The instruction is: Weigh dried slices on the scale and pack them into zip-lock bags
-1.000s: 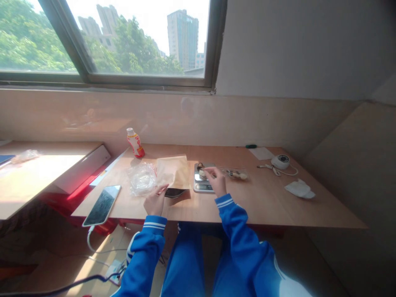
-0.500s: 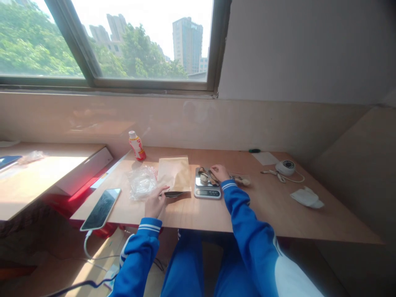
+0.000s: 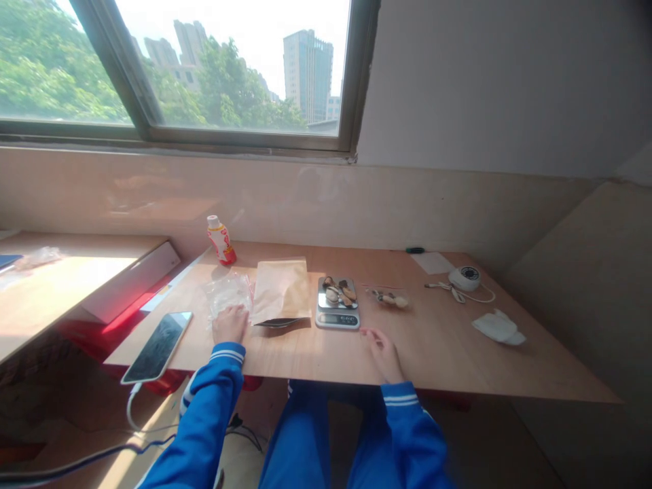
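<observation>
A small digital scale (image 3: 337, 317) stands mid-table with several brownish pieces (image 3: 338, 291) on its platform. My right hand (image 3: 383, 351) lies near the table's front edge, right of the scale, fingers loosely spread and holding nothing. My left hand (image 3: 229, 324) rests on the near edge of a clear plastic bag (image 3: 227, 291), fingers curled over it. Between the plastic bag and the scale lies a brown paper pouch (image 3: 282, 289) with a dark opening at its near end. A few more small pieces (image 3: 390, 297) lie to the right of the scale.
A phone (image 3: 157, 346) with a cable lies at the table's left front corner. A small red-and-white bottle (image 3: 221, 241) stands at the back left. At the right are a white round device (image 3: 464, 277) with cord, a white cloth (image 3: 497, 327), a paper sheet (image 3: 431, 262).
My right hand drew back from the scale to the table's front edge. My left hand moved left from the pouch's opening onto the plastic bag.
</observation>
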Demonstrator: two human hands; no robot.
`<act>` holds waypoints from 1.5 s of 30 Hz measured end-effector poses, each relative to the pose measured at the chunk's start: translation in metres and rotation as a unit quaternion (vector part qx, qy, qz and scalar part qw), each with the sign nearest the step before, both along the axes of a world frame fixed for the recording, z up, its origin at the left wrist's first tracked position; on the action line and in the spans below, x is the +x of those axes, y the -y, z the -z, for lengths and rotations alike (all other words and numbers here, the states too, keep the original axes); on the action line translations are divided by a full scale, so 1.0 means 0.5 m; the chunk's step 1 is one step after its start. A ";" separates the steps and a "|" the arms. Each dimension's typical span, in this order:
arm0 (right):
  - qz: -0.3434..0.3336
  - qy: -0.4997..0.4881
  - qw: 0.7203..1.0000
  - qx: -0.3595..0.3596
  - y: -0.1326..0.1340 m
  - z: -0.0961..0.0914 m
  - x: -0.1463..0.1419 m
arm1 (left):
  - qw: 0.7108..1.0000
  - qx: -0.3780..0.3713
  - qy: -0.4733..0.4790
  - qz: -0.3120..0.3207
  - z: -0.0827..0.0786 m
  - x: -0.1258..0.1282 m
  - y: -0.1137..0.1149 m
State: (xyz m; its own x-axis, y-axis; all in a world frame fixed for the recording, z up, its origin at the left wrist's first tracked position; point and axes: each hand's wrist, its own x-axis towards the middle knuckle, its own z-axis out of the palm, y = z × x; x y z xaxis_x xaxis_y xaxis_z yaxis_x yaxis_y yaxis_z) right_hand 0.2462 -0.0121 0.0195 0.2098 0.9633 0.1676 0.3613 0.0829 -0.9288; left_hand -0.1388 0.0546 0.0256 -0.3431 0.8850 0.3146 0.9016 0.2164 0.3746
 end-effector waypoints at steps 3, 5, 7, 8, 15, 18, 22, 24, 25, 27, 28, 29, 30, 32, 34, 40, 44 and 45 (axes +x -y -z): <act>-0.025 -0.034 0.999 -0.029 0.069 0.012 -0.018 | 1.000 0.014 -0.003 -0.004 0.001 -0.013 -0.004; -0.055 -0.035 0.997 -0.043 0.097 -0.002 -0.034 | 0.995 0.088 0.010 -0.054 -0.011 -0.012 -0.001; -0.091 -0.023 0.994 -0.050 0.110 -0.029 -0.053 | 0.977 0.182 0.029 -0.104 -0.029 0.001 0.011; -0.109 -0.017 0.993 -0.049 0.112 -0.044 -0.065 | 0.968 0.223 0.038 -0.106 -0.039 0.015 0.022; -0.138 -0.056 0.988 0.036 0.081 -0.105 -0.186 | 0.933 0.327 0.055 0.140 -0.039 0.199 0.158; -0.144 -0.078 0.985 0.050 0.074 -0.111 -0.228 | 0.922 0.295 0.093 0.234 -0.015 0.267 0.206; -0.156 -0.076 0.984 0.035 0.082 -0.116 -0.242 | 0.911 0.261 0.164 0.274 0.002 0.299 0.232; -0.146 -0.076 0.986 0.033 0.088 -0.117 -0.237 | 0.908 0.239 0.194 0.284 0.002 0.298 0.233; -0.144 -0.078 0.986 0.033 0.091 -0.118 -0.233 | 0.906 0.226 0.205 0.294 0.000 0.297 0.233; -0.144 -0.084 0.986 0.028 0.094 -0.120 -0.227 | 0.899 0.208 0.226 0.312 -0.005 0.296 0.230; -0.143 -0.085 0.986 0.023 0.095 -0.121 -0.224 | 0.897 0.205 0.236 0.314 -0.007 0.297 0.228; -0.140 -0.084 0.986 0.018 0.094 -0.121 -0.223 | 0.895 0.206 0.245 0.312 -0.009 0.299 0.226; -0.133 -0.079 0.988 0.016 0.092 -0.121 -0.221 | 0.894 0.210 0.252 0.305 -0.011 0.302 0.223; -0.116 -0.062 0.991 0.018 0.087 -0.120 -0.220 | 0.894 0.214 0.262 0.294 -0.012 0.308 0.216; -0.108 -0.040 0.993 0.024 0.081 -0.116 -0.218 | 0.896 0.209 0.262 0.292 -0.011 0.315 0.207; -0.124 0.022 0.992 0.007 0.066 -0.104 -0.212 | 0.899 0.250 0.231 0.275 0.001 0.323 0.171; -0.091 0.055 0.994 -0.008 0.041 -0.101 -0.189 | 0.888 0.305 0.206 0.277 0.004 0.328 0.143; -0.070 0.057 0.996 -0.021 0.032 -0.098 -0.179 | 0.885 0.320 0.207 0.267 0.004 0.329 0.137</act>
